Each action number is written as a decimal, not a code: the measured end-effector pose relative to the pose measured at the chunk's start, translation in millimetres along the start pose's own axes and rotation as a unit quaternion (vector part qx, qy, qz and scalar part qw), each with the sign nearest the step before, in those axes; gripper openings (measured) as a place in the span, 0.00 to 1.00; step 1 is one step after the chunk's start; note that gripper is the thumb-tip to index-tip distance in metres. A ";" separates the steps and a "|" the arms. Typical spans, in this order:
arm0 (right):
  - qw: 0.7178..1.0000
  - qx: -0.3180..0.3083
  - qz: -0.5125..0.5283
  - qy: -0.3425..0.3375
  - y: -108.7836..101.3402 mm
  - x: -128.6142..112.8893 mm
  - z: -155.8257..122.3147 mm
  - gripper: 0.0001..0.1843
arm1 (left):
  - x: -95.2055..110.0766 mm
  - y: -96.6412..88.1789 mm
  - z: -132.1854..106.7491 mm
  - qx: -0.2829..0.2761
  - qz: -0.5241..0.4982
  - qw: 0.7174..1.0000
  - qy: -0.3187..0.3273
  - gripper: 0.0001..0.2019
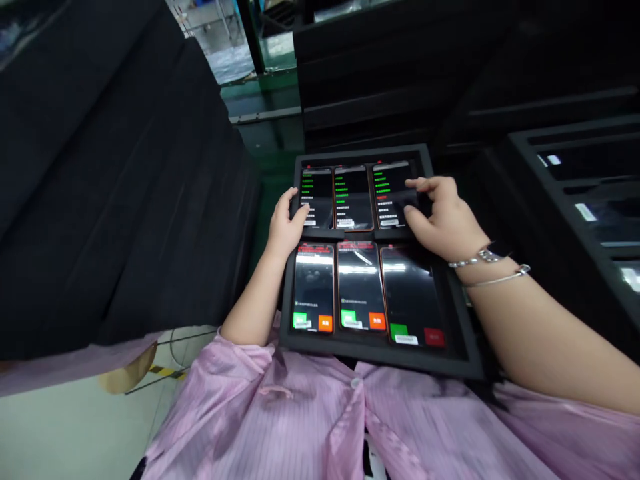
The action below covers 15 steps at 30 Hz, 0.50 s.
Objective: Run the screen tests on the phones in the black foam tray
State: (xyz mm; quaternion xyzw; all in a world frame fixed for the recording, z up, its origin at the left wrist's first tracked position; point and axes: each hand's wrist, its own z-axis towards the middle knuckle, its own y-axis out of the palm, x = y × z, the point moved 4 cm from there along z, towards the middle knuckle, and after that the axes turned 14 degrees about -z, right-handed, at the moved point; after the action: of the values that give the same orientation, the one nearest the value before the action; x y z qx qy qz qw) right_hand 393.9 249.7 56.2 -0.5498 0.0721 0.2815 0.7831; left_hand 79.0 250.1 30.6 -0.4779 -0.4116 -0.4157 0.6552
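Observation:
A black tray [380, 360] in front of my body holds several phones in two rows of three. My left hand [287, 227] is at the tray's left side, its fingers at the rim and its thumb over the edge of the upper left phone [320, 187]. Over the upper right phone [393, 187], my right hand [443, 213] has thumb and index finger stretched apart. Whether they touch the glass I cannot tell. The upper middle phone [354, 193] also shows green and white text. Lower phones, such as the lower middle one [359, 283], show green and red or orange blocks.
To the left hangs a dark cloth [150, 187]. Another black tray [560, 200] with dark-screened devices stands at the right. Dark panels [400, 80] rise beyond the tray. A round stool seat [127, 373] and pale floor [60, 427] show at lower left.

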 end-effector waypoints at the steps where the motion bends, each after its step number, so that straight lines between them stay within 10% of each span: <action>1: 1.000 0.007 0.013 0.001 -7.5 -4.4 -9.1 0.17 | -2.7 -1.7 -13.3 -0.007 -0.024 0.999 -0.022 0.25; 7: 0.992 0.038 0.007 -0.119 -53.2 -46.4 -63.5 0.20 | 12.7 -24.1 -131.4 -0.133 -0.073 0.988 -0.039 0.36; 15: 0.992 -0.085 -0.093 -0.024 5.5 -2.2 0.6 0.24 | 28.1 -35.5 -200.1 -0.094 -0.079 0.990 -0.069 0.30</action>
State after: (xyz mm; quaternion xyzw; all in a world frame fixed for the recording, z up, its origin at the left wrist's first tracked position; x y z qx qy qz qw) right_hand 389.1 250.8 52.8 -0.6117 -0.0223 0.2253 0.7580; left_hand 83.0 45.0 26.2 -0.5314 -0.4511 -0.4688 0.5425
